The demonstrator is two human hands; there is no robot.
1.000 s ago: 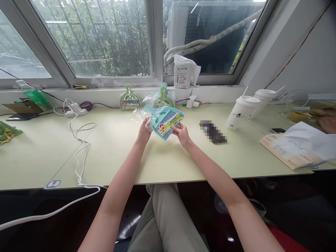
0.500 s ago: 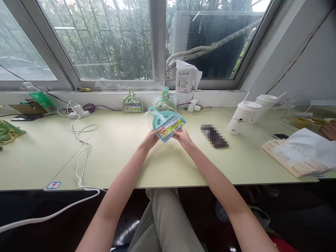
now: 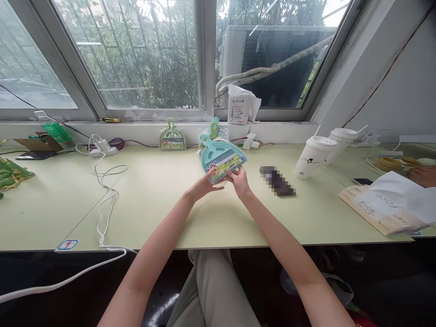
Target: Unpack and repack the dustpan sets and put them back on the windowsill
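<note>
A wrapped mini dustpan and brush set (image 3: 223, 156), turquoise with a yellow-green label, is held tilted above the table, its handle pointing up and to the left. My left hand (image 3: 205, 185) grips its lower left edge, the thumb on the label and the other fingers beneath. On the lower right edge, my right hand (image 3: 238, 179) pinches the set too. Just behind it a stack of similar green sets (image 3: 214, 128) leans at the wall, partly hidden. A single green set (image 3: 172, 136) in clear wrap stands against the wall to the left.
White cables (image 3: 109, 195) and a power strip (image 3: 103, 149) lie at left. On the right are a blurred dark object (image 3: 277, 180), paper cups (image 3: 315, 156) and a Face tissue pack (image 3: 381, 204). Another person's hand (image 3: 422, 175) shows at the far right. A white package (image 3: 240, 106) stands on the sill.
The dustpan set has shifted slightly right and its label faces me more. My left hand has slid under its lower edge, with fingers reaching toward my right hand.
</note>
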